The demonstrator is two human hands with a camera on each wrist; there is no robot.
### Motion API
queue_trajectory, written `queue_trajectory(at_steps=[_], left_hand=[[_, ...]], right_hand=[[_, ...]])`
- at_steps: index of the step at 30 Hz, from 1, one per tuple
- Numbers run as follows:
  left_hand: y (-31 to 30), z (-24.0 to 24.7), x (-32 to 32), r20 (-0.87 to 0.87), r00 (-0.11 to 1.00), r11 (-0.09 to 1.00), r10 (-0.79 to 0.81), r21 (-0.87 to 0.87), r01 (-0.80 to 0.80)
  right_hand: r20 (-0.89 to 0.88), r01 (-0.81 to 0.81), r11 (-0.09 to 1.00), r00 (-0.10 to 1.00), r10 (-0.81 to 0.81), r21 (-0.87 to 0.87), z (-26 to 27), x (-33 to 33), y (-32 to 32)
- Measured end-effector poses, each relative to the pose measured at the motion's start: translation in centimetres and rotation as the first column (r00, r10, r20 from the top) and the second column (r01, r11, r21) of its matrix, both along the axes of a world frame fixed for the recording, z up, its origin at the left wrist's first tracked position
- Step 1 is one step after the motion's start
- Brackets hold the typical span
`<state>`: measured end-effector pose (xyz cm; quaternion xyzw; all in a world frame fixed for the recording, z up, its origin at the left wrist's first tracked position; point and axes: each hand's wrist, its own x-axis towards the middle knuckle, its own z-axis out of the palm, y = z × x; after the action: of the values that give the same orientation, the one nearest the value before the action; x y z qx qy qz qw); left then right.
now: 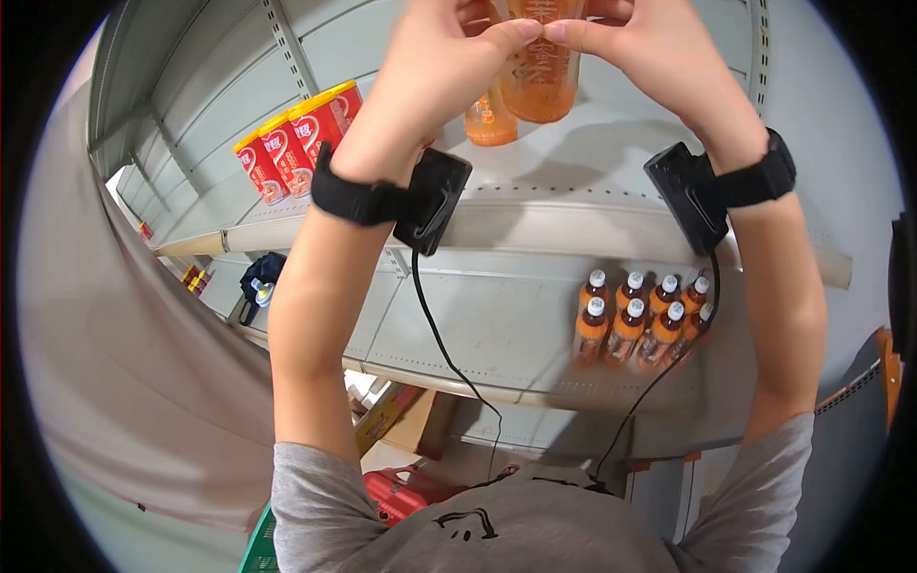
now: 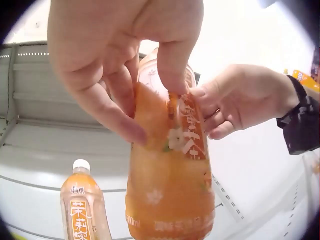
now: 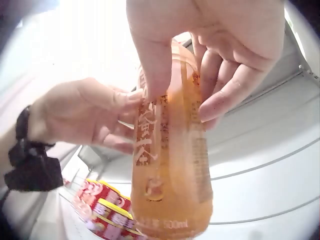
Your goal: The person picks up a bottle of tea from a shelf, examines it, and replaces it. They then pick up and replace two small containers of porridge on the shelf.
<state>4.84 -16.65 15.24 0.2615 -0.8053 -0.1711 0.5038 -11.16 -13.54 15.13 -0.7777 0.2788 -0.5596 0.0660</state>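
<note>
An orange tea bottle (image 1: 541, 86) is held up over the upper shelf between both hands. My left hand (image 1: 449, 48) grips its left side and my right hand (image 1: 642, 43) its right side, the two thumbs meeting on the front. In the left wrist view, the left hand (image 2: 125, 55) has its thumb and fingers round the upper part of the bottle (image 2: 170, 185). The right wrist view shows the right hand (image 3: 215, 50) curled round the same bottle (image 3: 172, 195). A second orange bottle (image 1: 490, 122) stands on the shelf just behind, to the left.
Red cans with yellow lids (image 1: 291, 138) stand on the upper shelf (image 1: 611, 167) at the left. Several orange bottles with white caps (image 1: 626, 329) stand in two rows on the lower shelf (image 1: 449, 325). A red case (image 1: 406, 492) and a green basket (image 1: 258, 544) are below.
</note>
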Motion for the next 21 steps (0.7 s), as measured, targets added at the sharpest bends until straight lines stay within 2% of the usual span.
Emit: queue_trajectory(at_steps=[1,3,4,5,6,7,9,11,13,15,16,17,18,19,21], left_hand=[[0.9,-0.5,0.5,0.012,1.000,1.000,-0.002,0.007,0.002],[2.8,-1.7,1.2,-0.037,0.998,0.992,0.046,-0.117,-0.051],[4.1,-2.4,1.3,-0.031,0.999,0.993,0.045,-0.108,-0.048],[5.6,-2.9,1.3,-0.109,0.993,0.988,0.046,-0.144,-0.062],[6.9,-3.5,1.4,-0.190,0.981,0.981,0.046,-0.178,-0.081],[7.9,-4.2,1.7,-0.195,0.980,0.982,0.049,-0.169,-0.082],[9.7,-5.4,2.4,-0.169,0.980,0.942,0.109,-0.298,-0.156],[10.8,-6.8,2.6,-0.209,0.974,0.944,0.083,-0.296,-0.144],[10.5,-8.6,3.1,-0.208,0.949,0.918,-0.235,-0.370,0.146],[10.5,-10.4,3.4,-0.185,0.981,0.934,0.049,-0.340,-0.111],[12.6,-10.5,1.8,-0.274,0.957,0.988,-0.093,-0.141,0.055],[11.9,-11.6,2.5,-0.188,0.982,0.991,0.034,-0.120,-0.057],[11.9,-12.5,2.6,-0.161,0.986,0.994,0.040,-0.097,-0.056],[11.9,-13.2,2.5,-0.135,0.990,0.995,0.044,-0.078,-0.055],[12.0,-14.8,2.4,-0.094,0.994,0.997,0.065,-0.029,-0.068]], right_hand=[[0.012,0.002,1.000,1.000,-0.002,0.007,-0.4,0.6,1.4],[0.009,0.141,0.986,0.990,-0.141,-0.091,-1.3,1.7,4.2],[0.049,-0.036,0.999,0.998,0.037,-0.019,-1.2,1.3,5.2],[0.096,-0.217,0.975,0.973,0.212,0.044,-1.3,0.9,6.0],[0.094,-0.217,0.975,0.973,0.211,0.055,-1.7,0.9,6.4],[0.100,-0.187,0.981,0.978,0.182,0.046,-2.3,1.0,6.9],[0.109,-0.127,0.991,0.986,0.123,0.031,-3.4,1.4,7.8],[0.124,-0.072,0.997,0.990,0.067,0.034,-5.1,1.8,8.6],[0.141,-0.015,0.999,0.990,0.008,0.049,-7.1,2.2,9.4],[0.153,0.056,0.997,0.986,-0.064,0.052,-8.9,2.3,10.0],[0.157,0.096,0.994,0.982,-0.102,0.050,-9.6,2.2,10.2],[0.160,0.133,0.990,0.977,-0.140,0.052,-10.4,2.2,10.4],[0.224,0.036,0.993,0.973,-0.060,0.113,-11.2,1.9,10.6],[0.217,0.041,0.990,0.974,-0.069,0.132,-12.0,1.6,11.0],[0.146,0.077,0.931,0.980,-0.137,0.356,-13.4,1.1,11.7]])
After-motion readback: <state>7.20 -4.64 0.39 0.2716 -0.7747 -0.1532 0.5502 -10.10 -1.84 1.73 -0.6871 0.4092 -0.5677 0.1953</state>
